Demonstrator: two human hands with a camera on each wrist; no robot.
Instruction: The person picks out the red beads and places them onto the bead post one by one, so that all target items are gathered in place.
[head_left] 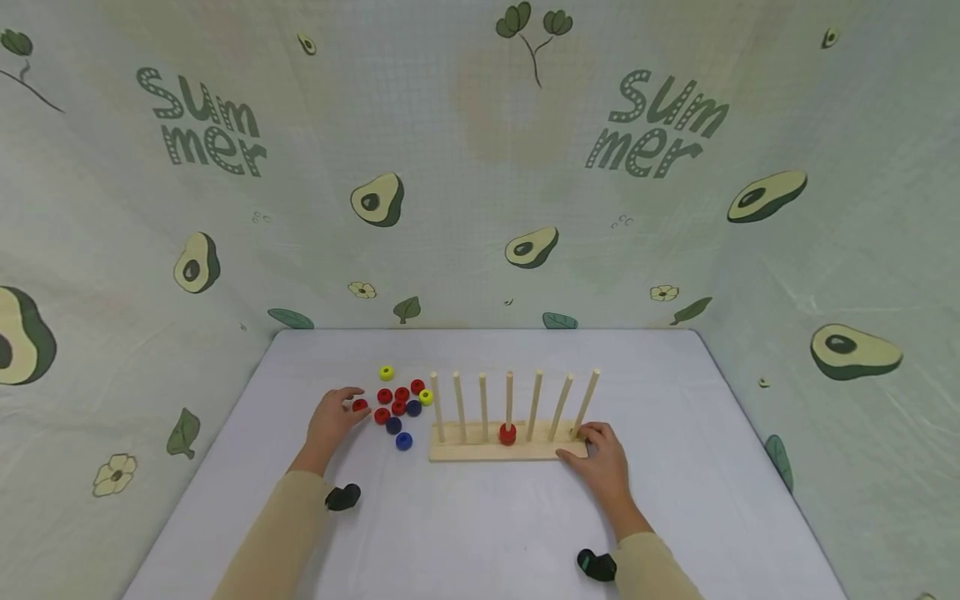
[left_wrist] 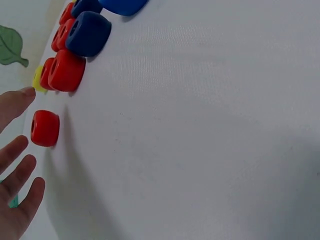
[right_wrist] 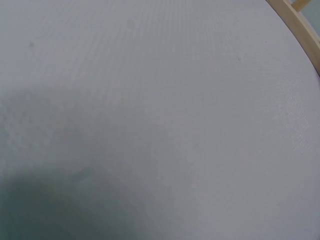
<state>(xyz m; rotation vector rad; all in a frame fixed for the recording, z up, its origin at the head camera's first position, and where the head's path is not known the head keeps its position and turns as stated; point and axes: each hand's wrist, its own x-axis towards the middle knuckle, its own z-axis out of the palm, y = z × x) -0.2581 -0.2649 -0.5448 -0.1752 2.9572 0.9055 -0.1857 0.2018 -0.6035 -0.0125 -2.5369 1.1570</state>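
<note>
My left hand (head_left: 330, 423) is at the left of a loose group of beads. Its thumb and fingers are spread around a single red bead (left_wrist: 45, 128), and a gap shows between them and the bead in the left wrist view. My right hand (head_left: 604, 462) grips the right end of a wooden peg rack (head_left: 468, 452), thumb at the front edge and fingers behind. Several upright pegs stand in a row on the rack. Red shows at the foot of the middle peg, where a red bead (head_left: 507, 434) is threaded. The right wrist view leaves the right hand out.
Between the left hand and the rack lie several red beads, a yellow bead (head_left: 386, 372) at the back, dark blue beads and a brighter blue bead (head_left: 404, 441) at the front. A white cloth covers the table (head_left: 465, 533); a printed curtain (head_left: 450, 125) surrounds it.
</note>
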